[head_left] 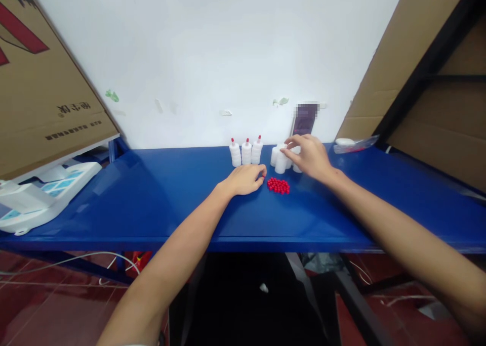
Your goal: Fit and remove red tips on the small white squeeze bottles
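Note:
My left hand (247, 179) rests on the blue table, its thumb and forefinger pinched on a small red cap (264, 177). Just right of it lies a pile of loose red caps (278, 185). Behind the left hand stand three white bottles (246, 153) with red tips. My right hand (308, 154) reaches over a group of white bottles (280, 162) without visible red tips; its thumb and forefinger are at the top of a front one, slightly apart. Part of that group is hidden behind the right hand.
A phone-like dark object (305, 119) leans on the white wall behind the right hand. A clear plastic packet (357, 144) lies at the back right. A white device (53, 194) stands on the left of the blue table (152, 199). Cardboard (49, 83) rises at the left.

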Motion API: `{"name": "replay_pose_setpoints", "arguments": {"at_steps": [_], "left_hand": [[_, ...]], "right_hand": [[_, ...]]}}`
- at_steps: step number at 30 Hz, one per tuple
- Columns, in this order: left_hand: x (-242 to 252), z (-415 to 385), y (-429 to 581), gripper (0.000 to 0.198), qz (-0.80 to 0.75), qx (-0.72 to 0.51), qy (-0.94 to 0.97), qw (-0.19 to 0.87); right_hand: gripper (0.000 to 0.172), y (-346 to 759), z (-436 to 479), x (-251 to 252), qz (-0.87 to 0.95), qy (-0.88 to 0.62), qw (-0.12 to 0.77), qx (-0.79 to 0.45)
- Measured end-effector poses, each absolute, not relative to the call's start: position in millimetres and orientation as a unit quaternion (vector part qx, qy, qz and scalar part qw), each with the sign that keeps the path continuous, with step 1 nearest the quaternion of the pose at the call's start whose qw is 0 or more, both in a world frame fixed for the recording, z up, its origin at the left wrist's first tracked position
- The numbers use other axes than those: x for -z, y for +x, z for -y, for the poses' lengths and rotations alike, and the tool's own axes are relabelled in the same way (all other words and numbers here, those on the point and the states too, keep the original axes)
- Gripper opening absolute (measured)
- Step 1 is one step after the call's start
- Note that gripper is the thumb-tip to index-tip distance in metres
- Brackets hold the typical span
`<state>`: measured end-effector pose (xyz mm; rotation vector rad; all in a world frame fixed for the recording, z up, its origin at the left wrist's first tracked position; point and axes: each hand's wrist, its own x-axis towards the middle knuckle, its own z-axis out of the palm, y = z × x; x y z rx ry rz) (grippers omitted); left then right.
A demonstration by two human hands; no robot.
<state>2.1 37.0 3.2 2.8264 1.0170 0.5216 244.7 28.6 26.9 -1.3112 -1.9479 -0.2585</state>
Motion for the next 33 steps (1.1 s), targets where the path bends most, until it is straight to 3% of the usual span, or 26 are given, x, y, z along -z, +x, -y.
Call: {"name": "replay_pose_setpoints", "arguments": {"at_steps": [7,14,24,29,33], "left_hand": [[0,-42,5,0.022,-0.330,-0.216,0.916,0.068],[1,-42,9,0.024,-0.273,-0.253,0.919,0.132],[-3,-36,7,0.033,-0.303,-0.256,0.905,0.155],[-2,-43,0,0.021,-0.471,-0.329,0.816,0.072],[-7,-53,-11,0.008,-0.512,-0.447,0.732,0.048]], "right_hand": [[0.027,241,-16,-37,0.746,-0.519,0.400,0.121],[0.049,232,8,-55,0.718,-0.565,0.394,0.102],[0.036,227,5,-44,0.817,-0.492,0.299,0.039],[0.040,227,1,-38,0.830,-0.506,0.233,0.032],[0.045,224,3,-34,0.842,-0.500,0.204,-0.007]]}}
